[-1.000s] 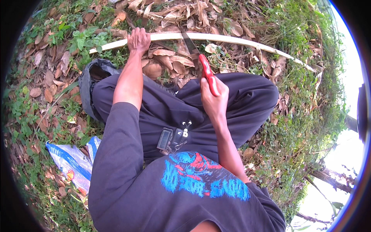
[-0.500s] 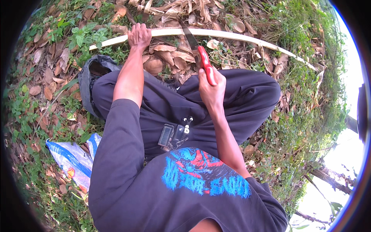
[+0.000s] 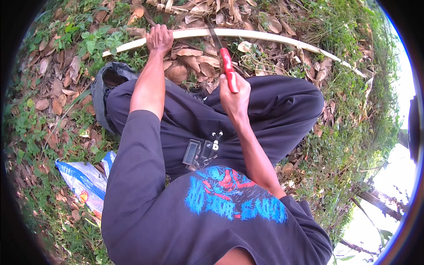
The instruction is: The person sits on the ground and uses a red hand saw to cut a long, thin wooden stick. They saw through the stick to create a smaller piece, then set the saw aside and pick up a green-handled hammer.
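Note:
A long pale strip of wood or bamboo [image 3: 260, 39] lies across the ground in front of my crossed legs, bowed by the lens. My left hand [image 3: 159, 39] is closed over it, left of the middle. In my right hand [image 3: 235, 94] is a hand saw with a red handle [image 3: 227, 66], gripped over my lap. Its narrow dark blade [image 3: 215, 39] points away from me and crosses the strip to the right of my left hand. Whether the blade's teeth bite into the strip is too small to tell.
Dry brown leaves [image 3: 190, 59] and green weeds [image 3: 90, 42] cover the ground around me. A dark bag-like thing [image 3: 102, 95] sits by my left knee, with a blue-and-white plastic sack [image 3: 84, 179] nearer me. A small dark device with a clip [image 3: 192, 152] hangs at my waist.
My right hand has shifted slightly left and toward me with the saw, and the blade is now seen more edge-on. My left hand stays on the strip.

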A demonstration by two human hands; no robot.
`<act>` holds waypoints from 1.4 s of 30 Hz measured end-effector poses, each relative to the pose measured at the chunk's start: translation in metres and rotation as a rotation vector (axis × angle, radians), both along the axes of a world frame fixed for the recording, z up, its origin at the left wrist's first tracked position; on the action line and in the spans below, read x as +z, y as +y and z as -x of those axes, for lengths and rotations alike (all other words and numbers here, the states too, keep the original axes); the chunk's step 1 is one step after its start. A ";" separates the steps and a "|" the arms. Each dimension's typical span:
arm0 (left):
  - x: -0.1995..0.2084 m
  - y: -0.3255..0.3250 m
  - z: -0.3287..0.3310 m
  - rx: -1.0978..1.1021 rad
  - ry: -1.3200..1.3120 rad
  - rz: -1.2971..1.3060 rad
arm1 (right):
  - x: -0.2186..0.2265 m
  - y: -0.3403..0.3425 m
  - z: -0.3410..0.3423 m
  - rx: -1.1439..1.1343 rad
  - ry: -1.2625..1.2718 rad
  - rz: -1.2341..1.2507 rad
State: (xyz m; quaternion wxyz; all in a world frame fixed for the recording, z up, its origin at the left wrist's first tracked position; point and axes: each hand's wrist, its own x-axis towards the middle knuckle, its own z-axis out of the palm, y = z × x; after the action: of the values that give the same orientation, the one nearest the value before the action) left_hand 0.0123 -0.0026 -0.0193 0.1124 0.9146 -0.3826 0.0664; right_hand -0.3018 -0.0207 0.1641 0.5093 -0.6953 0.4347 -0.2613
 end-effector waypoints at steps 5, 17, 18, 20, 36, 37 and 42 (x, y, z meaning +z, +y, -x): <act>0.001 -0.003 -0.007 -0.002 0.045 -0.006 | 0.008 0.021 0.010 0.024 0.029 -0.019; 0.000 0.001 -0.002 0.010 0.049 -0.014 | -0.002 0.013 0.028 0.024 0.016 -0.055; 0.001 0.000 -0.002 0.004 0.048 -0.018 | -0.003 0.021 0.033 0.026 0.023 -0.056; -0.004 0.002 -0.005 -0.001 0.009 0.000 | 0.011 0.027 0.040 0.017 0.010 -0.086; -0.006 -0.001 -0.005 0.029 0.022 0.001 | 0.016 0.030 0.037 -0.014 0.022 -0.063; -0.004 -0.003 -0.001 0.019 0.021 0.001 | 0.015 0.026 0.046 -0.032 0.049 -0.065; -0.003 0.000 -0.003 -0.005 0.009 0.021 | 0.017 0.022 0.047 0.019 0.034 -0.048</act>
State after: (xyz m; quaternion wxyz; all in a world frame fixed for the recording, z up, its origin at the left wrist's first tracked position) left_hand 0.0156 -0.0022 -0.0220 0.1236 0.9128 -0.3836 0.0662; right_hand -0.3492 0.0012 0.1815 0.5207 -0.6914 0.4429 -0.2339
